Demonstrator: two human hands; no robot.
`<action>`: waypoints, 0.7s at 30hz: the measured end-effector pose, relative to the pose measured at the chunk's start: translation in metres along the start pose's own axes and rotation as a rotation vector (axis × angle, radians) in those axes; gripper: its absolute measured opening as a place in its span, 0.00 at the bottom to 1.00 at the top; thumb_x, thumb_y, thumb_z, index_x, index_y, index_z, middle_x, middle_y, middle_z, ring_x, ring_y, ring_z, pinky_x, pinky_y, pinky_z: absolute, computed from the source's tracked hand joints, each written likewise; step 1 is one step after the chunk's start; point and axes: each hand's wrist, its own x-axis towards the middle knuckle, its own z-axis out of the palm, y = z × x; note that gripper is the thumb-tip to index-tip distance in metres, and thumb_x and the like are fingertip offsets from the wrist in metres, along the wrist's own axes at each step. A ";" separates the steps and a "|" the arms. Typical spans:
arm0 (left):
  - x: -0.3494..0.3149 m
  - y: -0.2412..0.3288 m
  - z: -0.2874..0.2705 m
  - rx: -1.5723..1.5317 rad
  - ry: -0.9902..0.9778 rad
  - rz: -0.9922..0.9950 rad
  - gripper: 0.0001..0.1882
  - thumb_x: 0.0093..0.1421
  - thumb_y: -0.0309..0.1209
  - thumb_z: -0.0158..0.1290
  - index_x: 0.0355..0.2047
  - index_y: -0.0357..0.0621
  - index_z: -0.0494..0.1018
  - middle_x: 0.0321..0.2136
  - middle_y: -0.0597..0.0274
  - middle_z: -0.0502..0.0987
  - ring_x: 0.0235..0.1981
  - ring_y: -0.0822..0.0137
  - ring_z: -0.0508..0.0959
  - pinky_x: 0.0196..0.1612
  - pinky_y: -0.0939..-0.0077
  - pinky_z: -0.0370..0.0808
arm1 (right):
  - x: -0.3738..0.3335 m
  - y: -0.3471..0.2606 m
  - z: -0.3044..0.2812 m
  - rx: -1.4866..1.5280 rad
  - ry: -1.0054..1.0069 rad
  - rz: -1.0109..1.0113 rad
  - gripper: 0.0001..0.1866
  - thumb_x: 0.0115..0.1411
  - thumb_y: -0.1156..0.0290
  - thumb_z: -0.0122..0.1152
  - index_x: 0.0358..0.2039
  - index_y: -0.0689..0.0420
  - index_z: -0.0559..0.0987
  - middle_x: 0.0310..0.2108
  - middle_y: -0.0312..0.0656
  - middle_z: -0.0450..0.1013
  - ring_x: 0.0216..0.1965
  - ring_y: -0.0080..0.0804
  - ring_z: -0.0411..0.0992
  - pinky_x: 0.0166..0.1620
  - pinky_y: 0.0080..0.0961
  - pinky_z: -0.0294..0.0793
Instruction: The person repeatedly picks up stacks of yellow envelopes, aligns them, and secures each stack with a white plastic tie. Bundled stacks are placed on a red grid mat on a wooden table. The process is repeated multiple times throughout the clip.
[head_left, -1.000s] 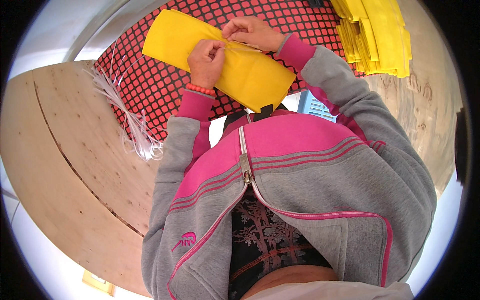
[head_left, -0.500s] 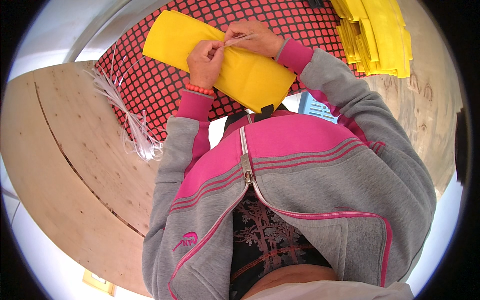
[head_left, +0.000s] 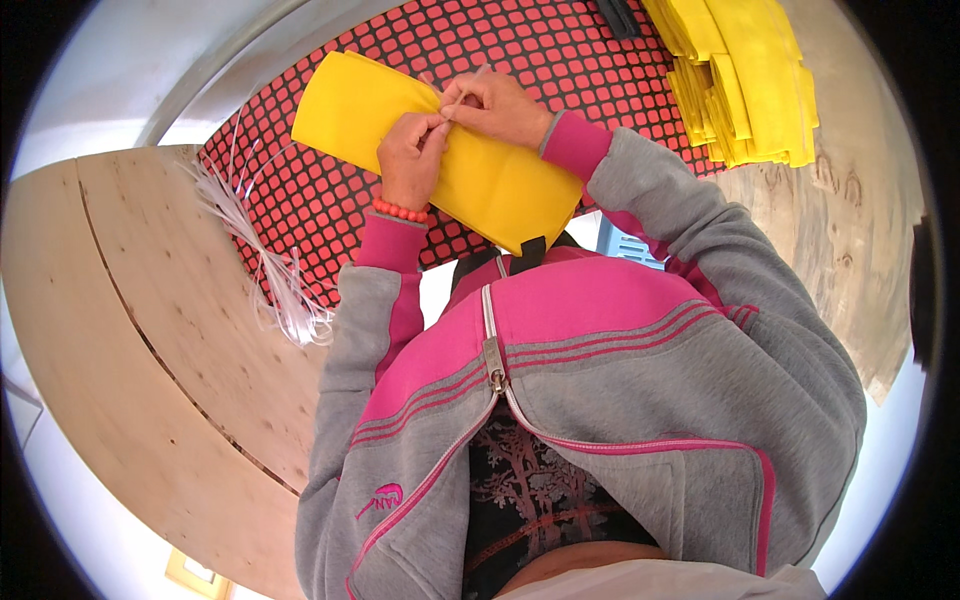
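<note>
A folded yellow fabric bundle (head_left: 500, 195) lies slanted across the red-and-black patterned cover, a small black tab (head_left: 530, 250) at its near end. Around its middle, where the cloth bunches, a thin translucent strip (head_left: 428, 82) shows beside my fingers. My left hand (head_left: 408, 165) is closed, thumb and fingers pinching the strip at the top of the bundle. Pressed up against it, my right hand (head_left: 500, 108) is closed too, with the strip between thumb and fingertips. The fingers hide the crossing of the strip's ends.
A bunch of loose translucent strips (head_left: 275, 270) trails over the cover's left edge onto the wooden tabletop (head_left: 170, 300). Folded yellow pieces (head_left: 760, 90) are stacked at the far right. A dark object (head_left: 618, 18) lies near that stack. Below the table edge shows a blue slotted item (head_left: 625, 243).
The whole view has shifted, so the bundle sits lower in it. My right hand has drawn closer to the left. The strip end that stuck out rightward now points up between the fingers.
</note>
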 end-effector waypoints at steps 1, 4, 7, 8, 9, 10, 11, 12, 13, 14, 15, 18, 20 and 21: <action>0.000 0.001 0.000 0.009 -0.001 0.016 0.03 0.59 0.23 0.54 0.33 0.35 0.75 0.25 0.65 0.74 0.25 0.75 0.74 0.29 0.82 0.70 | 0.001 -0.001 0.000 -0.001 0.003 0.002 0.07 0.57 0.70 0.59 0.31 0.61 0.77 0.28 0.38 0.77 0.29 0.23 0.74 0.33 0.21 0.72; -0.001 0.007 -0.002 0.066 0.021 0.113 0.03 0.58 0.22 0.55 0.32 0.35 0.75 0.26 0.63 0.74 0.25 0.73 0.75 0.30 0.81 0.71 | 0.002 -0.002 0.002 0.246 0.019 0.183 0.07 0.58 0.70 0.58 0.32 0.61 0.77 0.30 0.38 0.77 0.29 0.20 0.74 0.31 0.18 0.71; -0.002 0.012 0.001 0.113 0.107 0.219 0.02 0.55 0.21 0.56 0.30 0.37 0.75 0.26 0.59 0.75 0.27 0.65 0.76 0.31 0.76 0.72 | 0.006 -0.002 0.002 0.487 0.055 0.403 0.08 0.59 0.69 0.57 0.35 0.61 0.77 0.32 0.38 0.77 0.28 0.17 0.73 0.29 0.13 0.69; -0.004 0.013 0.004 0.119 0.141 0.241 0.02 0.53 0.20 0.56 0.29 0.38 0.75 0.26 0.58 0.75 0.28 0.62 0.77 0.32 0.74 0.73 | 0.006 -0.001 0.001 0.544 0.076 0.485 0.09 0.60 0.69 0.56 0.35 0.61 0.76 0.32 0.37 0.77 0.28 0.16 0.73 0.28 0.12 0.68; -0.005 0.013 0.005 0.111 0.143 0.271 0.03 0.53 0.20 0.56 0.29 0.38 0.75 0.26 0.57 0.76 0.29 0.62 0.77 0.32 0.74 0.73 | 0.006 -0.001 -0.001 0.559 0.034 0.503 0.08 0.61 0.69 0.55 0.37 0.60 0.76 0.32 0.36 0.77 0.27 0.14 0.71 0.28 0.10 0.67; -0.003 0.013 0.007 0.101 0.149 0.301 0.03 0.53 0.20 0.56 0.30 0.38 0.75 0.27 0.57 0.76 0.29 0.61 0.78 0.33 0.74 0.73 | 0.007 0.000 -0.004 0.569 -0.001 0.526 0.08 0.63 0.69 0.54 0.38 0.59 0.75 0.33 0.35 0.76 0.25 0.12 0.68 0.28 0.09 0.66; -0.002 0.013 0.008 0.087 0.154 0.328 0.03 0.53 0.20 0.56 0.30 0.38 0.76 0.28 0.56 0.77 0.30 0.61 0.78 0.33 0.74 0.74 | 0.009 0.000 -0.008 0.587 -0.047 0.529 0.08 0.64 0.69 0.53 0.40 0.59 0.75 0.33 0.34 0.76 0.24 0.11 0.66 0.27 0.08 0.66; -0.003 0.013 0.009 0.059 0.134 0.286 0.03 0.54 0.21 0.56 0.30 0.38 0.76 0.28 0.56 0.77 0.29 0.62 0.78 0.33 0.75 0.74 | 0.011 0.000 -0.010 0.568 -0.065 0.541 0.08 0.64 0.69 0.53 0.40 0.58 0.75 0.33 0.34 0.76 0.24 0.10 0.66 0.27 0.08 0.65; -0.004 0.013 0.009 0.028 0.112 0.237 0.03 0.55 0.21 0.56 0.31 0.37 0.76 0.28 0.56 0.78 0.29 0.63 0.79 0.33 0.76 0.74 | 0.013 0.000 -0.013 0.557 -0.093 0.537 0.08 0.64 0.69 0.53 0.40 0.58 0.75 0.33 0.33 0.76 0.24 0.10 0.66 0.26 0.07 0.65; -0.005 0.013 0.010 -0.003 0.091 0.188 0.03 0.56 0.21 0.55 0.31 0.37 0.76 0.27 0.56 0.78 0.29 0.65 0.79 0.33 0.76 0.74 | 0.014 0.000 -0.015 0.547 -0.121 0.533 0.08 0.65 0.69 0.52 0.41 0.58 0.75 0.33 0.33 0.75 0.24 0.10 0.66 0.26 0.07 0.65; -0.005 0.013 0.009 -0.058 0.072 0.109 0.03 0.57 0.22 0.55 0.32 0.37 0.76 0.27 0.58 0.78 0.28 0.67 0.78 0.32 0.77 0.73 | 0.015 0.000 -0.015 0.573 -0.114 0.531 0.09 0.65 0.68 0.53 0.40 0.58 0.75 0.32 0.32 0.75 0.24 0.10 0.66 0.26 0.07 0.64; -0.006 0.013 0.007 -0.179 0.018 -0.098 0.05 0.61 0.25 0.52 0.33 0.37 0.77 0.26 0.63 0.79 0.23 0.76 0.73 0.28 0.82 0.69 | 0.016 0.000 -0.013 0.596 -0.104 0.515 0.08 0.64 0.67 0.53 0.39 0.58 0.75 0.29 0.30 0.73 0.22 0.09 0.63 0.25 0.07 0.63; -0.005 0.014 0.005 -0.209 -0.011 -0.178 0.06 0.63 0.26 0.50 0.34 0.37 0.76 0.28 0.68 0.79 0.20 0.84 0.67 0.24 0.90 0.64 | 0.016 0.001 -0.013 0.539 -0.112 0.495 0.08 0.64 0.67 0.53 0.36 0.57 0.75 0.25 0.29 0.71 0.21 0.10 0.61 0.24 0.08 0.61; -0.004 0.013 0.007 -0.274 0.004 -0.225 0.06 0.63 0.26 0.50 0.34 0.37 0.76 0.28 0.67 0.79 0.20 0.84 0.67 0.24 0.90 0.64 | 0.016 0.002 -0.010 0.486 -0.093 0.484 0.07 0.63 0.67 0.53 0.35 0.56 0.75 0.24 0.28 0.69 0.20 0.10 0.60 0.23 0.09 0.59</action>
